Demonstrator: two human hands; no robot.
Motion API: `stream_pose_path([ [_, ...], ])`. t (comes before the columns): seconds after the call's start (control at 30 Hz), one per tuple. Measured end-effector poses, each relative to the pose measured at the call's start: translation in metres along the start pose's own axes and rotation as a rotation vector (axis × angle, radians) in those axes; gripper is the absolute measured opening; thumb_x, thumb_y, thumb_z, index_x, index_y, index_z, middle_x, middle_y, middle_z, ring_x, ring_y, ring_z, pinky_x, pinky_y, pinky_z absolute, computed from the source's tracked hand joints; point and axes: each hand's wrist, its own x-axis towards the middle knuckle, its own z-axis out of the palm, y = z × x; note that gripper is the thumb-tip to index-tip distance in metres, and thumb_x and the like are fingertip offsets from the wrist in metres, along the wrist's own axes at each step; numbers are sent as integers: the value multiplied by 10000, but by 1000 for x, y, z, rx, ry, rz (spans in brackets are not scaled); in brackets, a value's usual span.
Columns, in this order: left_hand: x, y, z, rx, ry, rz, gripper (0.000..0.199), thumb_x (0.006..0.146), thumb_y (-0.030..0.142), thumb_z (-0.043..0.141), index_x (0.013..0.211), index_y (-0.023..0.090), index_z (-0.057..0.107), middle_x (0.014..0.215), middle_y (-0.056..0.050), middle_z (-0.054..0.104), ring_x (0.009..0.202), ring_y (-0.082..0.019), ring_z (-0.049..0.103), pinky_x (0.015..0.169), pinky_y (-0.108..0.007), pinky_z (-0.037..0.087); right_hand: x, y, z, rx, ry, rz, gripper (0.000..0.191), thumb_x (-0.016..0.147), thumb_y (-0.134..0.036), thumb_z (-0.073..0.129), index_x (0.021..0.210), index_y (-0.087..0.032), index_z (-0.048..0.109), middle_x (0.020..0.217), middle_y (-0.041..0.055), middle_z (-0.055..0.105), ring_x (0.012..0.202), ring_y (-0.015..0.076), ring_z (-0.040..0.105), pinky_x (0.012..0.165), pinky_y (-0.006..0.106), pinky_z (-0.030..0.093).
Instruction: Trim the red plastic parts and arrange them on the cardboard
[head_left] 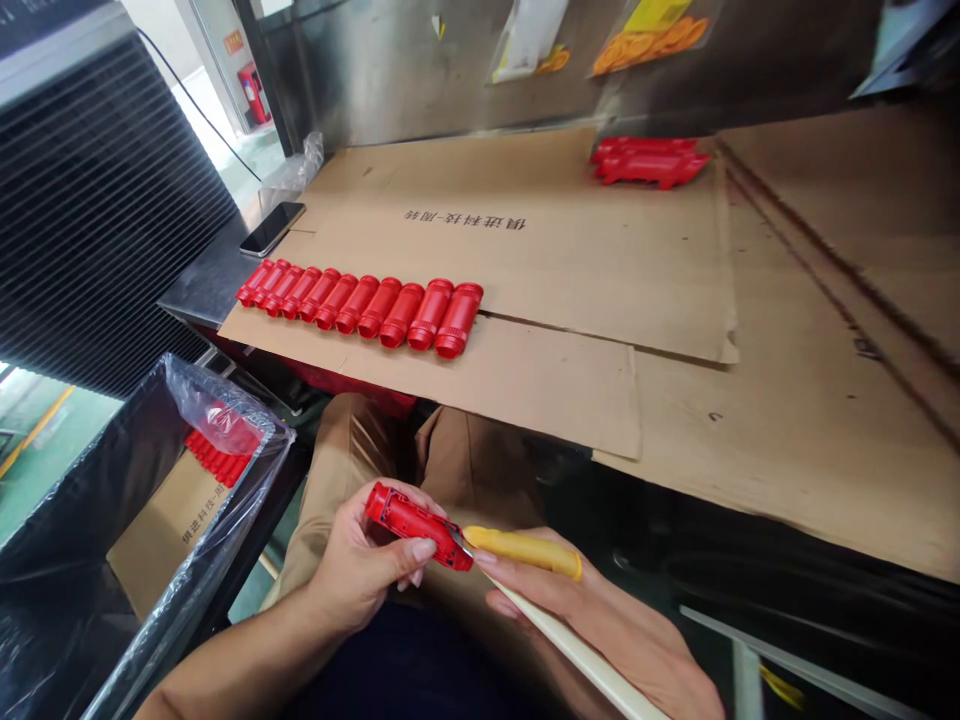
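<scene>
Low over my lap, my left hand [360, 565] pinches a red plastic part [417, 525] — thumb laid along its near side, fingers curled behind it — while my right hand [600, 620] is closed round a yellow-handled trimming knife [525, 550], forefinger stretched along the handle. The blade tip meets the part's right end, at about 3 o'clock from my left thumb; the blade itself is too small to make out.

To do this trim well, I judge the part should stay clamped firm and close to the end being cut, with my left thumb kept behind the edge's path, not ahead of it. Short, shallow strokes away from the holding fingers ought to lift burr without gouging the moulding. Turning the part rather than twisting the knife would keep the cut under my eye.

Up at 12 o'clock, on the cardboard sheet [540, 390] covering the bench, a row of like red parts [360, 303] lies side by side, touching. A smaller heap of red parts [649, 163] sits far off at 1 o'clock. A phone [271, 229] rests at 11 o'clock beside the cardboard. At 9 o'clock a bag-lined bin [150, 520] holds more red pieces on cardboard.
</scene>
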Motion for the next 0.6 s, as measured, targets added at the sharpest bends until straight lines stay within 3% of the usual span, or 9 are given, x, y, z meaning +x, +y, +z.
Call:
stream_pose_path([
  [0.23, 0, 3, 1, -37, 23, -14, 374, 684, 279, 941, 937, 146, 700, 959, -66, 781, 453, -24, 529, 405, -145, 381, 0, 0, -2, -37, -30, 6, 495, 925, -131, 706, 1298, -456, 710, 1148, -31, 802, 965, 241, 794, 906, 339, 674],
  [0.4, -1, 6, 4, -35, 65, -8, 387, 678, 310, 943, 919, 138, 694, 919, -63, 764, 447, -23, 510, 407, -155, 367, -3, -1, 1, -81, 40, 9, 462, 915, -124, 700, 1266, -422, 731, 1133, -19, 809, 970, 253, 798, 931, 365, 673],
  [0.6, -2, 6, 4, -44, 91, -3, 413, 659, 327, 954, 908, 129, 690, 934, -70, 757, 449, -20, 509, 417, -160, 380, -3, -2, 0, -92, 20, 24, 368, 936, -169, 695, 1233, -382, 742, 1144, 7, 808, 968, 241, 801, 918, 335, 669],
])
